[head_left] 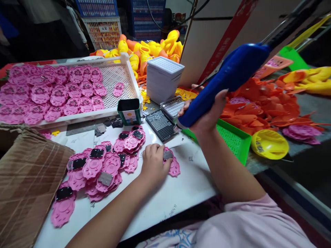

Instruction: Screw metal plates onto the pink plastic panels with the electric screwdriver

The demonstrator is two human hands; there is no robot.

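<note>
My left hand (154, 162) rests on the white table, fingers curled over a pink plastic piece (173, 166) that carries a small grey plate. My right hand (207, 113) is wrapped round a blue electric screwdriver (227, 77) held up and tilted, its tip down near a black screw tray (160, 124). To the left of my left hand lies a heap of pink pieces with black and grey plates (103, 165).
A white mesh crate (113, 77) at the back left holds several pink pieces. A green tin (129, 112), a stack of white trays (163, 77), a green tray (234, 139), orange and yellow parts (258, 103) and a cardboard box (23, 182) surround the work spot.
</note>
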